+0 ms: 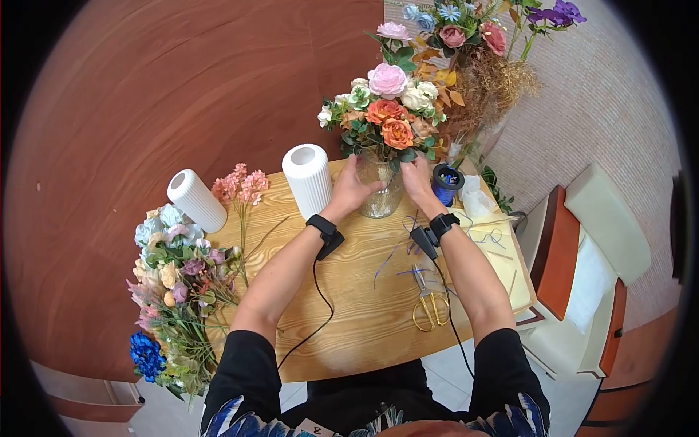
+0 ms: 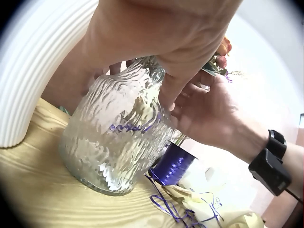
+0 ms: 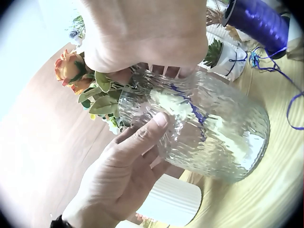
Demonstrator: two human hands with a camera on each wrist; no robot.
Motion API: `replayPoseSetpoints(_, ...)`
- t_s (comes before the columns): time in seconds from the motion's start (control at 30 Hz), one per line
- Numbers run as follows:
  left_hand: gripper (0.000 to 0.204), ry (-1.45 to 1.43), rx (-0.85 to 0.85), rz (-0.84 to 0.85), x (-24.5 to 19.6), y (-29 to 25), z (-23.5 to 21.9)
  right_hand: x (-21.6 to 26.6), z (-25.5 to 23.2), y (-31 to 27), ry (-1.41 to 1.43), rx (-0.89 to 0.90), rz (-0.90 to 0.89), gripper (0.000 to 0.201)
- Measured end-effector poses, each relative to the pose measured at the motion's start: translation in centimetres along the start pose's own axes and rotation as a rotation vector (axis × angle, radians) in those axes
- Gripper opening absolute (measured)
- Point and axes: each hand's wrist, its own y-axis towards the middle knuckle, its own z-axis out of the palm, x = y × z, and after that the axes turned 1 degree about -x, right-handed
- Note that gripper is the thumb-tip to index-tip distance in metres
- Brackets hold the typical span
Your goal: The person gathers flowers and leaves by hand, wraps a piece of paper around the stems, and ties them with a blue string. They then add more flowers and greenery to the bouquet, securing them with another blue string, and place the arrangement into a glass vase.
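Observation:
A textured clear glass vase point(image 1: 380, 191) stands on the wooden table, holding a bouquet point(image 1: 389, 116) of pink, orange and white flowers. My left hand point(image 1: 352, 191) grips the vase's left side near the neck, its thumb across the front. On the opposite side, my right hand point(image 1: 417, 180) curls round the upper part. Through the glass point(image 2: 114, 137) in the left wrist view, purple ribbon and pale stems show. The right wrist view has the left hand point(image 3: 118, 175) with its thumb on the glass; the right hand's fingertips are partly hidden behind the vase.
White ribbed vases point(image 1: 307, 178) point(image 1: 196, 200) stand at the left, with pink blossoms point(image 1: 241, 185) and a pile of artificial flowers point(image 1: 178, 291). A blue ribbon spool point(image 1: 445, 184), yellow paper point(image 1: 502, 266) and gold-handled scissors point(image 1: 429, 306) lie right. Another arrangement point(image 1: 484, 80) stands behind.

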Motion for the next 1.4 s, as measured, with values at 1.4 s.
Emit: replayPoseSetpoints(1.4, 0.088, 0.004, -0.011, -0.007, -0.3, -0.4, -0.1, -0.9, 0.2, 0.1, 0.011, -0.041, 0.056, 0.019)
